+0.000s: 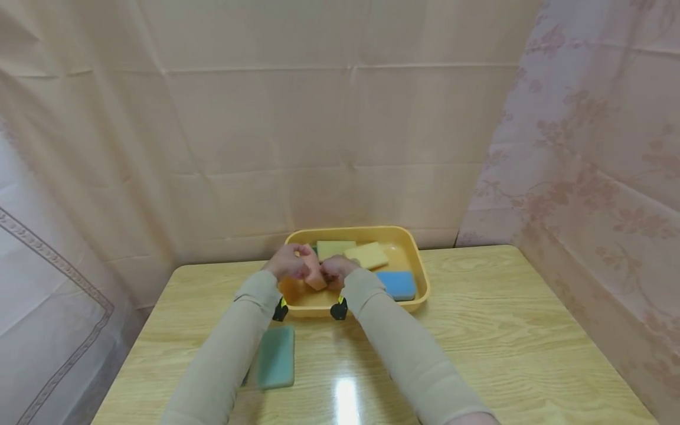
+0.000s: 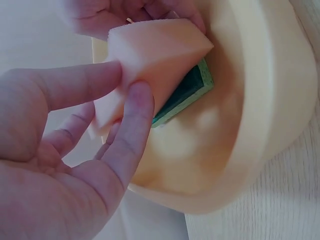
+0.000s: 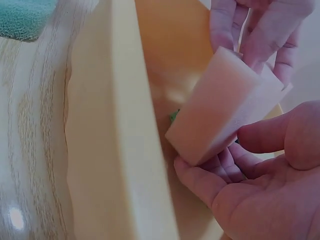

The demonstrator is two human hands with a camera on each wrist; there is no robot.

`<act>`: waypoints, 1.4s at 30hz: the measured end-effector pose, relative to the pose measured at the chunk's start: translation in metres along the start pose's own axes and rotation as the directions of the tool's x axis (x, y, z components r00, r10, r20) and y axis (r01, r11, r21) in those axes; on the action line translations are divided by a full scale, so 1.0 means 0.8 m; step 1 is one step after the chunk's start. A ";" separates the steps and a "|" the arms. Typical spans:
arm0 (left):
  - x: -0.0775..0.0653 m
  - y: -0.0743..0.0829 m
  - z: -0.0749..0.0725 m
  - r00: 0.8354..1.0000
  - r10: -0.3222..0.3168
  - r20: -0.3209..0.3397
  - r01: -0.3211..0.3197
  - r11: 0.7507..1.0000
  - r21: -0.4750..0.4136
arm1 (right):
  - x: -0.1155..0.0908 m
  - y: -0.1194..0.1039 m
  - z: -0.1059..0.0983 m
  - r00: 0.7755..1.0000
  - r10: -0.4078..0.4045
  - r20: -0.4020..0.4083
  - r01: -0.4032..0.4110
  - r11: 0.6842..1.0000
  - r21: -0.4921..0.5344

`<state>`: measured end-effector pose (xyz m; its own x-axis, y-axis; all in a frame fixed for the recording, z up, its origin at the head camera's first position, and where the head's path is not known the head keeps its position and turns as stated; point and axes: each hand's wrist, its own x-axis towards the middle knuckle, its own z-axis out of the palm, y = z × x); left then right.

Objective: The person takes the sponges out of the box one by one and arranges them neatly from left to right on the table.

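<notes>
A salmon-pink sponge (image 1: 313, 268) is held tilted between both hands, over the inside of a yellow plastic basin (image 1: 353, 310). My left hand (image 1: 289, 263) pinches one end with thumb and fingers, as the left wrist view shows. At the other end, fingers and thumb of my right hand (image 3: 270, 175) grip the lower edge. Under the pink sponge lies a green sponge with a dark green face (image 2: 185, 90), partly covered by it. Two yellow sponges (image 1: 336, 249) and a blue sponge (image 1: 397, 285) also lie in the basin, to the right of the hands.
On the wooden table (image 1: 494, 330), in front of the basin, a teal-green sponge (image 1: 276, 357) lies by my left forearm, with the edge of something dark beside it, mostly hidden by the sleeve. Beige cloth (image 1: 340, 130) hangs behind the table, and patterned cloth (image 1: 595, 177) at the right.
</notes>
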<state>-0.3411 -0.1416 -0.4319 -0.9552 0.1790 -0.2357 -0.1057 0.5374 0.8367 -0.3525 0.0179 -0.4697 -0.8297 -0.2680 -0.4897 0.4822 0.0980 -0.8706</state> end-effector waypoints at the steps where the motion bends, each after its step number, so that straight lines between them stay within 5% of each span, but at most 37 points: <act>1: -0.001 0.000 0.001 1.000 0.000 -0.003 0.000 1.000 -0.001 | 0.000 0.000 0.001 1.000 0.003 -0.004 -0.003 1.000 -0.010; 12: -0.020 0.009 -0.011 0.999 0.020 -0.026 -0.019 1.000 0.019 | -0.010 -0.011 0.012 0.998 -0.038 -0.047 0.038 0.999 0.002; 24: -0.035 0.016 -0.015 0.999 0.032 -0.016 -0.031 0.999 0.038 | 0.000 0.006 0.006 0.997 -0.024 0.073 0.013 0.989 0.149; 35: -0.049 0.029 -0.028 0.990 0.135 -0.036 -0.133 0.990 0.051 | -0.020 -0.013 0.008 0.995 -0.033 0.092 0.022 0.993 0.112; 42: -0.049 0.028 -0.027 0.988 0.131 -0.081 -0.122 0.987 0.104 | -0.028 -0.020 -0.003 0.995 -0.068 0.075 0.061 0.994 0.096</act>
<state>-0.3123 -0.1542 -0.3934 -0.9800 0.1807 -0.0837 0.0411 0.5946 0.8030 -0.3419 0.0245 -0.4448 -0.8370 -0.3456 -0.4242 0.4555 -0.0106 -0.8902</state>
